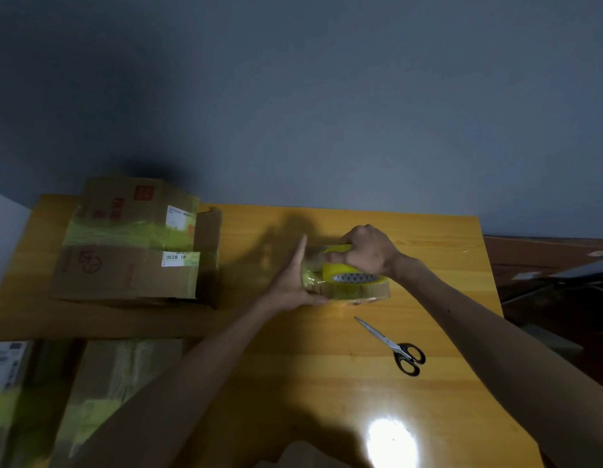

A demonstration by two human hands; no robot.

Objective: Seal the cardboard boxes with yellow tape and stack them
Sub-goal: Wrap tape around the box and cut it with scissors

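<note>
- Taped brown cardboard boxes on the floor (117,383): well left of and nearer than the black-handled steel scissors (396,347), off the table edge, dim and partly hidden.
- Stack of two brown cardboard boxes banded in yellow tape (131,241): on the yellow wooden table (327,383), far left of the scissors and further back. Looks finished.
- Left hand (293,282): up-left of the scissors. Fingers straight, palm flat against the left end of the small tape-wrapped cardboard box (361,293), bracing it, not gripping.
- Small box: on the table just beyond the scissors. Likely light and fairly stiff; the glossy tape skin probably makes it slippery. Best taken by opposite ends or bare cardboard edges, squeezed gently so the walls don't buckle.
- Yellow tape roll (339,271): sits on top of the small box. Rigid ring, easiest held across the rim.
- Right hand (369,253): fingers curled over the roll, clamping it.
- Scissors: lying closed and untouched.
</note>
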